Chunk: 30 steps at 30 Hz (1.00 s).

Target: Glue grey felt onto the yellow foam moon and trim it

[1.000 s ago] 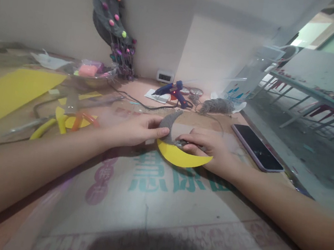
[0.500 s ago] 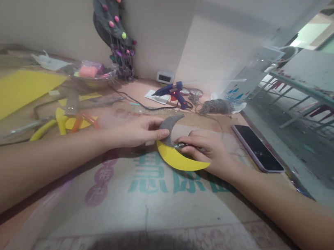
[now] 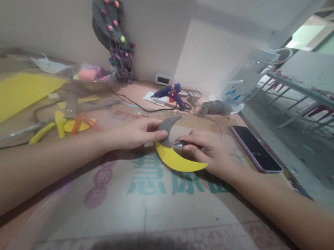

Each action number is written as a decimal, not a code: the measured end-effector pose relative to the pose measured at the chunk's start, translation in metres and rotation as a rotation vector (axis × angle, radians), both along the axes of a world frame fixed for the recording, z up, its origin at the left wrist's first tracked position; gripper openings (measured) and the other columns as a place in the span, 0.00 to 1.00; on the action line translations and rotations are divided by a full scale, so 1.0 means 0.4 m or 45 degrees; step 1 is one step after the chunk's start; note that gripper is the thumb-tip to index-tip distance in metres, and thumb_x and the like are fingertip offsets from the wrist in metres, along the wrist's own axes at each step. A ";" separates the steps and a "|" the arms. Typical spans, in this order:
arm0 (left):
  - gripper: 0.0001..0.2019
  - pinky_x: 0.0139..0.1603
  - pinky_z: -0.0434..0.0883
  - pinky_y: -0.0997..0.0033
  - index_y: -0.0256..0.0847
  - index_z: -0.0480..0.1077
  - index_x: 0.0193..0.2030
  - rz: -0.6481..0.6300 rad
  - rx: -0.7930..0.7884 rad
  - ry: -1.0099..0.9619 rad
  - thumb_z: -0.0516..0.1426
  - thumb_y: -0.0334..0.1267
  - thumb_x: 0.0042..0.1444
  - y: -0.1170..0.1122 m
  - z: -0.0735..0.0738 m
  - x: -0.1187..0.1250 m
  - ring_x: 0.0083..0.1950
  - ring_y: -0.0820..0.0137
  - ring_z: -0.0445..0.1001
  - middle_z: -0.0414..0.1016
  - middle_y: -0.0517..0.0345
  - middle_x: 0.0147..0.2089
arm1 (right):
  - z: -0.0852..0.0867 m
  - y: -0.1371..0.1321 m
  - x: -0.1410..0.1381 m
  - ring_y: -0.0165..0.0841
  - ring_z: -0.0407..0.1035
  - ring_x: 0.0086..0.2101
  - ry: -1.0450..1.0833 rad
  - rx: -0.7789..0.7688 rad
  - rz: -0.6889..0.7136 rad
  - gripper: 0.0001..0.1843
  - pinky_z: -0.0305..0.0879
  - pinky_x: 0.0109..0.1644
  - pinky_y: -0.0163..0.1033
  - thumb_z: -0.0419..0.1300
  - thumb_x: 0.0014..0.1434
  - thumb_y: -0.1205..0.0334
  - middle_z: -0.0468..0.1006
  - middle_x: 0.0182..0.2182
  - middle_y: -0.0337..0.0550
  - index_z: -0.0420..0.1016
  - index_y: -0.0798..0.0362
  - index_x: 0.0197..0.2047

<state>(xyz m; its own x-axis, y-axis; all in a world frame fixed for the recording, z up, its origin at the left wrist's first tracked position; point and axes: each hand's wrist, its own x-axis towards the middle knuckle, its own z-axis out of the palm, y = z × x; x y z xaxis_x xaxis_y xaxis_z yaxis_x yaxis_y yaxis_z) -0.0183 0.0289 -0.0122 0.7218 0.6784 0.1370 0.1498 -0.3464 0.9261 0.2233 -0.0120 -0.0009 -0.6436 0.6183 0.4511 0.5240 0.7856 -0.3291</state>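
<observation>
A yellow crescent (image 3: 177, 162) of card lies flat on the printed cardboard sheet (image 3: 155, 206). A grey felt crescent (image 3: 167, 128) rests on its upper left part. My left hand (image 3: 136, 131) pinches the grey felt at its left edge between thumb and fingers. My right hand (image 3: 205, 151) is closed over the right half of the crescents, fingers curled, and a small dark tip shows under the fingers; what it holds I cannot make out.
A blue glue gun (image 3: 171, 93) with its cable, a twine ball (image 3: 216, 107) and a phone (image 3: 255, 148) lie beyond the hands. Yellow sheets (image 3: 6, 94), scissors (image 3: 74, 122) and pliers sit left. A grey decorated hanging (image 3: 112, 30) leans in the corner.
The grey felt crescent has been pressed down flatter onto the yellow one and both hands sit slightly lower and left; the view has shifted a little.
</observation>
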 end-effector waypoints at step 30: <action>0.22 0.54 0.67 0.63 0.40 0.68 0.57 -0.003 -0.027 0.017 0.55 0.48 0.59 -0.004 0.003 0.001 0.54 0.61 0.71 0.75 0.52 0.54 | -0.004 0.003 -0.005 0.29 0.65 0.28 -0.078 0.082 0.046 0.12 0.58 0.33 0.35 0.55 0.64 0.59 0.74 0.28 0.41 0.76 0.54 0.44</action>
